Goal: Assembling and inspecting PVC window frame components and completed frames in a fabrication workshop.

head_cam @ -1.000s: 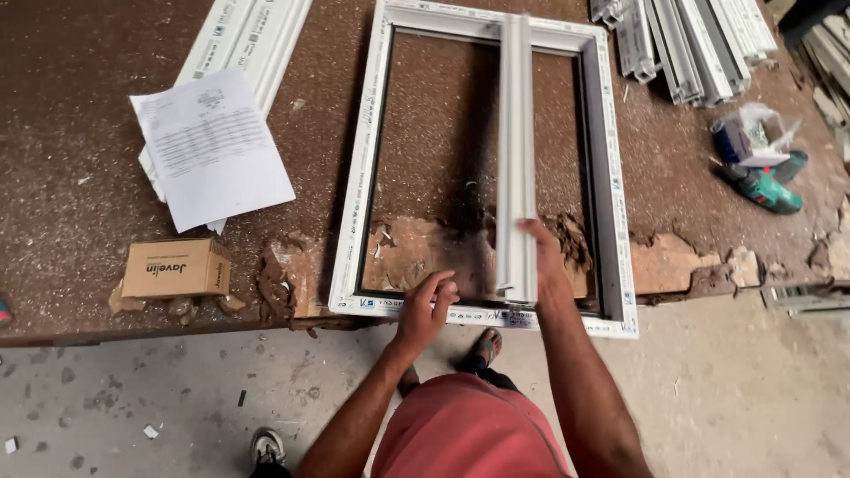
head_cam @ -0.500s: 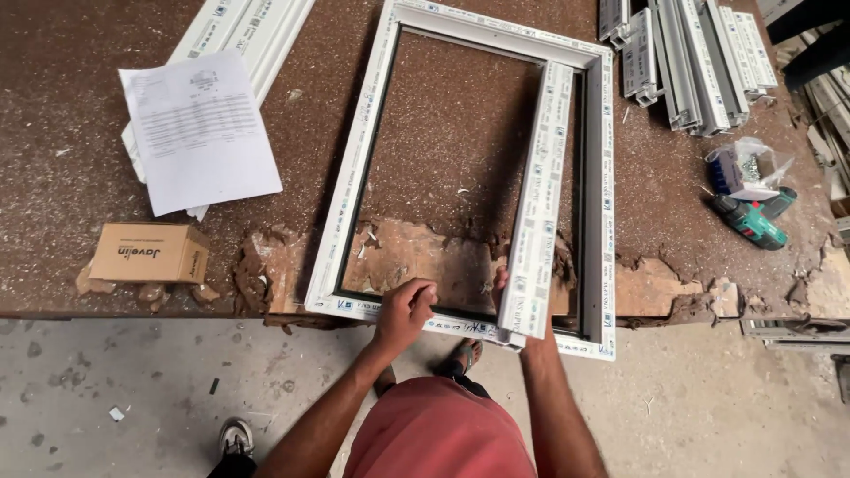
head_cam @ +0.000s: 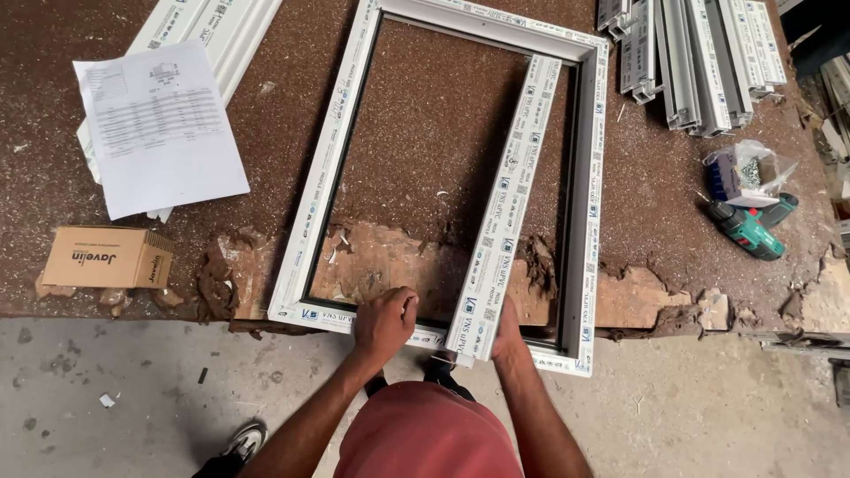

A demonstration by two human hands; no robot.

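A white plastic window frame [head_cam: 324, 168] lies flat on a worn brown workbench [head_cam: 425, 150]. A loose white profile bar [head_cam: 505, 212] lies inside it, slanted toward the frame's right side, its near end overhanging the bottom rail. My left hand [head_cam: 382, 323] rests on the frame's bottom rail, fingers curled over its inner edge. My right hand [head_cam: 506, 329] grips the near end of the loose bar from the right, partly hidden behind it.
A printed paper sheet [head_cam: 158, 126] lies on white profiles at the left, a small cardboard box [head_cam: 108, 258] below it. More profiles [head_cam: 691, 62] are stacked top right. A green cordless drill [head_cam: 748, 230] and a bag of screws [head_cam: 742, 173] sit at the right. The bench's front edge is chipped.
The loose bar has swung from the frame's middle toward its right side, and now lies slanted. My right hand has dropped to its near end; my left hand stays on the bottom rail.
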